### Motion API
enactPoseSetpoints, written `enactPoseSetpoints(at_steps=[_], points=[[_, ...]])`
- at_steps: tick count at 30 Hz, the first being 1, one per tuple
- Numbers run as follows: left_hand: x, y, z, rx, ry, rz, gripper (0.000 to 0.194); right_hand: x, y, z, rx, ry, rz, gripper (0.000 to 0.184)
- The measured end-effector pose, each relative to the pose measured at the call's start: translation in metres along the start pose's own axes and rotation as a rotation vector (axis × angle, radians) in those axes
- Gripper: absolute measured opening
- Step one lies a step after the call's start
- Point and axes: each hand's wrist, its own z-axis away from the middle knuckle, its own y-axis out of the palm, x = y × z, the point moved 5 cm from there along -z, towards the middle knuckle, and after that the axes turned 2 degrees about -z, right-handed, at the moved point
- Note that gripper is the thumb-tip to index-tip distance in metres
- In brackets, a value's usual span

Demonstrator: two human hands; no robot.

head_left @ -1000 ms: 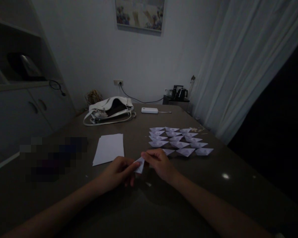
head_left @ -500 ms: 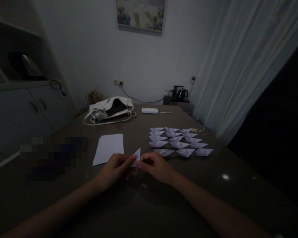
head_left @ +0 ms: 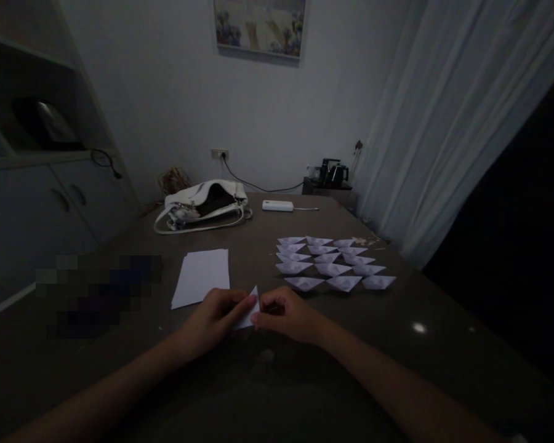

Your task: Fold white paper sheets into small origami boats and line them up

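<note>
Between my hands is a small folded piece of white paper [head_left: 248,318] with a pointed top, held above the dark table. My left hand [head_left: 215,317] pinches its left side, the thumb lying on the paper's face. The thumb and forefinger of my right hand [head_left: 289,314] close on its right edge. Fingers behind the paper are hidden. Just beyond my left hand lies a stack of white paper sheets [head_left: 202,274]. Several folded paper boats [head_left: 333,269] stand in rows beyond my right hand.
A white handbag [head_left: 207,206] sits at the far left of the table [head_left: 277,394], its strap lying in front. A white power bank [head_left: 277,206] with a short cable lies at the far middle. Behind the table's end, a black kettle [head_left: 337,175] stands on a small cabinet.
The folded paper has tilted and dropped slightly between my fingers, so more of its lower part shows. Both hands keep their pinch in nearly the same place.
</note>
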Motion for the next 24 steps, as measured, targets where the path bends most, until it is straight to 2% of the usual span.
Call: enactPoseSetpoints(at_steps=[4,10,16,21,24], points=[[-0.002,-0.004,0.0,-0.053,0.045,-0.122,0.044,0.0,0.002,0.0,0.008,-0.016,0.034,0.03],[0.003,-0.001,-0.002,0.049,-0.03,-0.156,0.051,0.003,-0.012,-0.001,-0.109,-0.064,0.123,0.03],[0.006,-0.004,-0.002,-0.017,0.01,-0.176,0.05,0.009,-0.015,0.0,-0.173,-0.076,0.154,0.036],[0.008,-0.004,-0.002,0.016,-0.023,-0.116,0.052,0.01,-0.018,0.001,-0.227,-0.089,0.237,0.034],[0.004,-0.005,-0.001,0.023,0.005,-0.141,0.049,0.012,-0.022,0.002,-0.26,-0.122,0.289,0.031]])
